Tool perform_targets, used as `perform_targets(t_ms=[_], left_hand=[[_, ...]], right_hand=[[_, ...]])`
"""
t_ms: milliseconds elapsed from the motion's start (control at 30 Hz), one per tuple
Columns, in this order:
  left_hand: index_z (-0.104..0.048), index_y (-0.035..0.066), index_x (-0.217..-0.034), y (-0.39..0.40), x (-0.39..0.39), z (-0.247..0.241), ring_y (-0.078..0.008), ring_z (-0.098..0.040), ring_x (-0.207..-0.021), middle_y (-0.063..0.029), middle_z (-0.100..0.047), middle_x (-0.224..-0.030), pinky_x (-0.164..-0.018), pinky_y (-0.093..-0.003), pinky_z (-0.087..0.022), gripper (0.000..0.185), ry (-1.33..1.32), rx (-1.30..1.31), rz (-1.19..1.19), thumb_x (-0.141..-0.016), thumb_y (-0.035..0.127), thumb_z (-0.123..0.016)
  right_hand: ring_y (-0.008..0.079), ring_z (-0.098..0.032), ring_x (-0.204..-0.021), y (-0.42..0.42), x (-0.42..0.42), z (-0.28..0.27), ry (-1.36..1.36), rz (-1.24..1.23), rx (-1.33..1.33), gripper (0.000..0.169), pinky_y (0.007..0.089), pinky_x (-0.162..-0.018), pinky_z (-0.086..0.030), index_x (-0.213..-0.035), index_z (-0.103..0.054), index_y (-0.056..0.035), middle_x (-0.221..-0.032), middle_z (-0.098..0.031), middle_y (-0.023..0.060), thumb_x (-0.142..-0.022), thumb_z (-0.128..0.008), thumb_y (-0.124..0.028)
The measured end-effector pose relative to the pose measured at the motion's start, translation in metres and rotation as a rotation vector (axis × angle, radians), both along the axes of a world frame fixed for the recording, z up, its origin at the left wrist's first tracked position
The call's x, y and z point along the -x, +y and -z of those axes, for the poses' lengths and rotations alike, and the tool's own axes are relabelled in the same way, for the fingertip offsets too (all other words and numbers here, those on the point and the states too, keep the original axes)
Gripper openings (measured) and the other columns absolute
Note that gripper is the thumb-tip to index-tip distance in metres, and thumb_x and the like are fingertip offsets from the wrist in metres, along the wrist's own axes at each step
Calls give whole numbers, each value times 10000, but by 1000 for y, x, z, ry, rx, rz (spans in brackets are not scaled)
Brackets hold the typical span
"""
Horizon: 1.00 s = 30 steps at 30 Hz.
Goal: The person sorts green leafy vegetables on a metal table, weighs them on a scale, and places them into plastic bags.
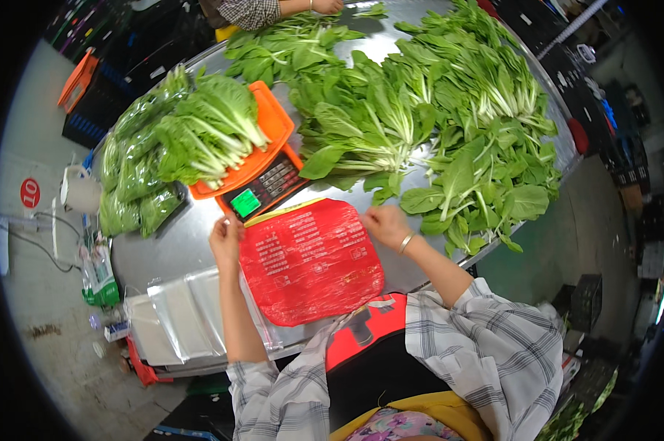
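Note:
A red printed plastic sheet (312, 270) with a yellow strip along its top lies on the metal table in front of me. My left hand (226, 240), fingers bent, is by its upper left corner, close to the scale's display. At the upper right edge of the sheet is my right hand (387, 226), its fingers drawn together. Whether either hand pinches anything is too blurred to tell. Just beyond sits a digital scale (274, 179) with a lit green display. Its orange pan (277, 118) bears a bunch of leafy greens (216, 129) with pale stems.
Clear bags packed with greens (139, 160) are piled left of the scale. Loose leafy greens (365, 121) cover the table's far and right parts. Flat clear plastic bags (180, 317) lie at the near left. Across the table is another person's hand (327, 5).

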<state>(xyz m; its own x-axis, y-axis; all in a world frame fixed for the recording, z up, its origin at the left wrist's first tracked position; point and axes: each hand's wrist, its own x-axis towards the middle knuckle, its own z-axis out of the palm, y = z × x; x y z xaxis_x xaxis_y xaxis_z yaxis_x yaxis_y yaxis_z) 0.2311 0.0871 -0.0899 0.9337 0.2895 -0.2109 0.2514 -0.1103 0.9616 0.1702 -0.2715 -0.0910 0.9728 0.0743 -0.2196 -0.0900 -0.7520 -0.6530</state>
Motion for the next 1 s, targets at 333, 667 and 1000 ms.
perform_targets(t_ms=[333, 667, 1000], left_hand=[[-579, 8, -1048, -115, 86, 36, -92, -576, -665, -36, -608, -795, -585, -213, -478, 172, 181, 258, 295, -897, 90, -567], [-573, 7, -1071, -114, 109, 35, -104, -594, -698, -52, -621, -813, -617, -232, -497, 190, 201, 225, 260, -889, 64, -566], [-572, -3, -1094, -175, 112, 3, -108, -599, -728, -52, -624, -843, -675, -235, -499, 223, 102, 176, 493, -879, 55, -574]], right_hand=[[338, -603, -764, -83, -85, -2, -522, 359, 65, 186, 407, -682, -482, -885, -628, -30, -760, -623, 148, -801, -641, -196], [146, -619, -755, -172, -43, -20, -285, 590, -1542, 370, 261, -680, -524, -1194, -526, 8, -956, -632, 98, -856, -623, -106], [196, -619, -664, -76, -100, 30, -359, 339, -70, 299, 310, -613, -492, -976, -619, 6, -758, -639, 115, -779, -686, -209]])
